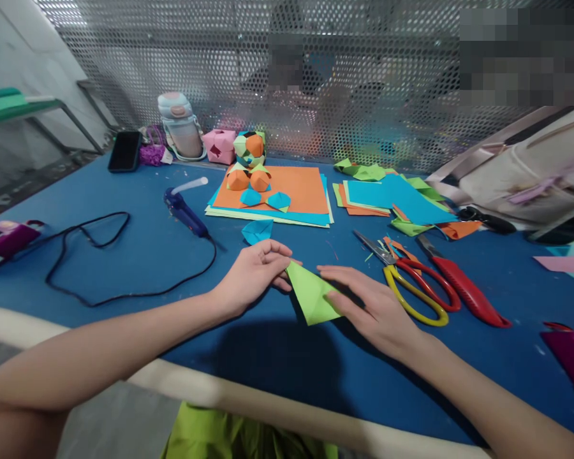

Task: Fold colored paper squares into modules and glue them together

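Observation:
A folded lime-green paper (310,294) lies on the blue table (138,255) in front of me. My left hand (256,273) pinches its upper left corner with curled fingers. My right hand (370,306) lies on the paper's right side, fingers stretched flat and pressing it down. A folded blue paper piece (257,231) rests just beyond my left hand.
Scissors with a yellow and a red loop (411,284) and a red-handled cutter (463,284) lie to the right. A blue glue gun (186,213) with a black cable sits at left. Behind are stacks of coloured paper (296,191), folded paper balls (249,178), a phone (124,151) and a bag (530,178).

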### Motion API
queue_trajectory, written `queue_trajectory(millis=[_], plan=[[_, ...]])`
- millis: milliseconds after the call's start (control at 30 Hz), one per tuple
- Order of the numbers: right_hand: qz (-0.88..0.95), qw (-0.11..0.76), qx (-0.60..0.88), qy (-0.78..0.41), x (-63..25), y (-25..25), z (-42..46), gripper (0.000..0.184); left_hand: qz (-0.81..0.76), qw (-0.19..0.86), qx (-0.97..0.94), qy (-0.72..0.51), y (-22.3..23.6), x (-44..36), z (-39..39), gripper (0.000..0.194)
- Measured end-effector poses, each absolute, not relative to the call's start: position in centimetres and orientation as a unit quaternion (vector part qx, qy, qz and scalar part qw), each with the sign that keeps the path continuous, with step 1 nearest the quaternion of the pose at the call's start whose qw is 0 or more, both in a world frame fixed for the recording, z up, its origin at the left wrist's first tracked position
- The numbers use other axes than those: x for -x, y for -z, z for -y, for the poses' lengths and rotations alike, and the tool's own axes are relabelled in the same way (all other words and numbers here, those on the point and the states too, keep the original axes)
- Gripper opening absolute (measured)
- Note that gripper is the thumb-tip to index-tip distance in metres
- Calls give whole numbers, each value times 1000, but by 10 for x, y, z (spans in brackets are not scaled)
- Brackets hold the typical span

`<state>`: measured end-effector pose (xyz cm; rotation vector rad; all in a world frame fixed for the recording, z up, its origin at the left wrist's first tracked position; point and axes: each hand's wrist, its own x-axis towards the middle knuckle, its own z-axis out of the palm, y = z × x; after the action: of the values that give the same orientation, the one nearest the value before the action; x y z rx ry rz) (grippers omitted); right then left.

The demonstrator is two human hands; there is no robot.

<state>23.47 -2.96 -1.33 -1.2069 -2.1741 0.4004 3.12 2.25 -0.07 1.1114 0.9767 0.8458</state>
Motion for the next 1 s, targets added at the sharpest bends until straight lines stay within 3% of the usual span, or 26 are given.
queue_trajectory(millis=[233,400,533,700,1000], plan=[[705,268,561,-341,-226,4,31,29,-433,621,-536,-373,-11,-31,-15,14],[639,295,567,-428,-229,5,28,32,-389,669,-500,-389,-9,-31,-15,27],[602,345,582,-423,-231,9,26,36,-365,723,-463,-360,-5,-32,-14,29],[569,403,590,-407,-232,11,25,36,-405,732,-493,-238,-2,-34,-8,24],[585,408,609,-346,-230,9,26,35,-436,732,-488,-189,-5,-37,-1,19]])
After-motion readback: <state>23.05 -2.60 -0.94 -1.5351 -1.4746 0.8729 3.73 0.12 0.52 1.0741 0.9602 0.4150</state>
